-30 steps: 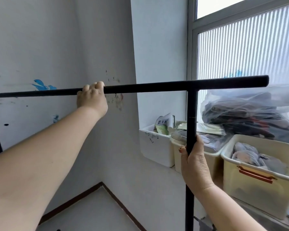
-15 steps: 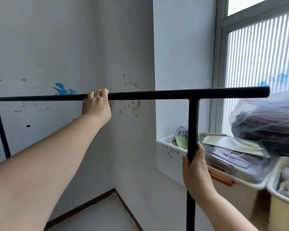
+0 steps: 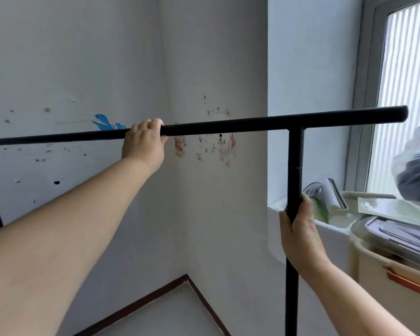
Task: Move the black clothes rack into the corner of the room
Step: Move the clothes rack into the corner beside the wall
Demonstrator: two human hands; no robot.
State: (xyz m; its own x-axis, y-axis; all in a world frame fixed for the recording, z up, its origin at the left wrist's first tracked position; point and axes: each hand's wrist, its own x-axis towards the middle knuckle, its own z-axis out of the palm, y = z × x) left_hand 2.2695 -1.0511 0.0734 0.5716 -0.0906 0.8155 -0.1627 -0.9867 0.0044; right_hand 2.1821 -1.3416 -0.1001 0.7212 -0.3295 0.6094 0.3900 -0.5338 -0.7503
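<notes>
The black clothes rack (image 3: 240, 125) has a horizontal top bar crossing the view at chest height and a vertical right post that runs down out of frame. My left hand (image 3: 144, 143) grips the top bar from above, near its middle. My right hand (image 3: 300, 232) is wrapped around the right post, well below the T-joint. A second black post shows at the far left edge. The rack's feet are out of view. Behind the bar, two stained white walls meet in the room's corner (image 3: 184, 275), with a dark skirting board along the floor.
A white pillar juts out right of the corner, beside a frosted window (image 3: 407, 98). Below the window stand white and cream storage bins (image 3: 374, 253) with papers and lids, close to the rack's right post. A clear bag of dark clothes (image 3: 415, 175) lies on them.
The view has swung left, and the bins and bag have slid toward the right edge. The corner now sits more centrally behind the bar. Both hands keep the same grips.
</notes>
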